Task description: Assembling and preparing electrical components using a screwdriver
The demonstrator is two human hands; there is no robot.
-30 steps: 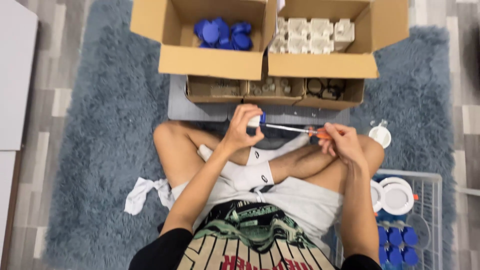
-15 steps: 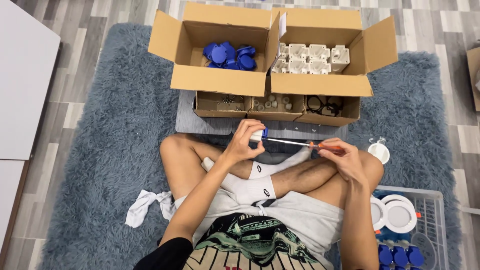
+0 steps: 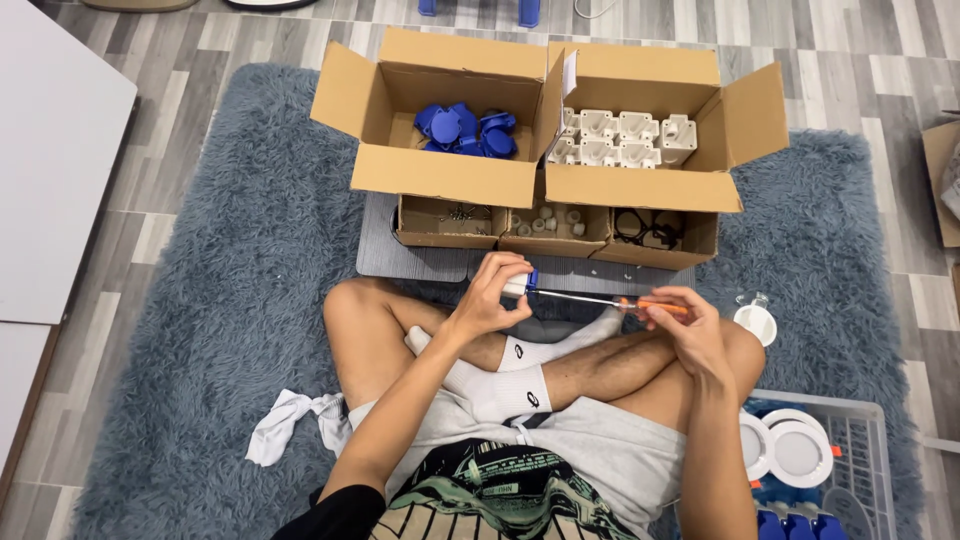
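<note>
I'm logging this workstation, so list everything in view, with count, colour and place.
small part: one, white and blue, gripped in the left hand
screwdriver: one, orange handle, metal shaft, tip at the small part
large boxes: two, brown cardboard, open, at the far end of the rug; the left one holds blue caps, the right one white housings
small boxes: three, brown, in a row in front of the large ones, with small parts inside
rug: one, grey-blue, shaggy, under everything
cloth: one, white, on the rug by the left leg
basket: one, white wire, lower right, with white round and blue pieces
left hand: holds the small part
right hand: holds the screwdriver handle
</note>
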